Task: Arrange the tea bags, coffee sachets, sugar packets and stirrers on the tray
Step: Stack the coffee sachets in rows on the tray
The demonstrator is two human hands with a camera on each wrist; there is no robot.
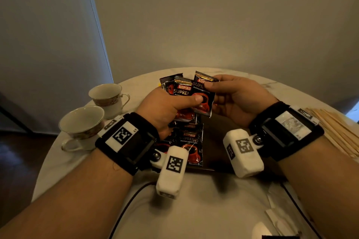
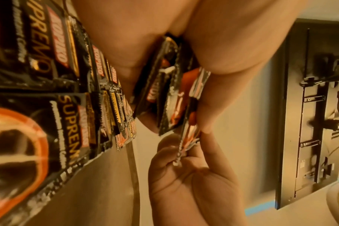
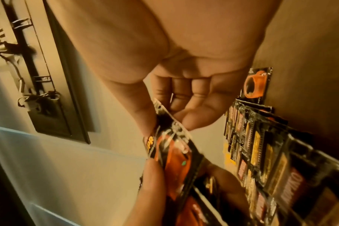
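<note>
Above a round, pale, marble-veined table point(image 1: 81, 165), the left hand point(image 1: 165, 108) is grasping a fan of three glossy black foil coffee sachets point(image 1: 181, 91), its grip closing thumb-over-front on the crinkled, serrated-edged packets printed with red and gold lettering and a red cup picture. The right hand point(image 1: 237, 101) is pinching the rightmost sachet point(image 1: 204, 96) of that fan by its upper corner between thumb and forefinger, so that both grips are sharing this one flat rectangle; in the left wrist view its thin sawtooth edge is showing between the right fingertips point(image 2: 165, 154). Below the hands, more sachets of the same shiny kind point(image 1: 189, 145) are lying overlapped in rows on a dark flat tray point(image 1: 215, 137) at the middle of the table; how many are lying there is not countable, since the wrists are covering part of them. Two small glazed teacups point(image 1: 105, 95) with thin curved handles and a floral band are standing at the table's left edge, one just beside the other, both upright. At the right edge a bundle of slim, pale wooden stirrers point(image 1: 336, 130) is lying flat, well apart from the tray. Crumpled whitish paper packets point(image 1: 279, 219) are lying at the near right of the table
</note>
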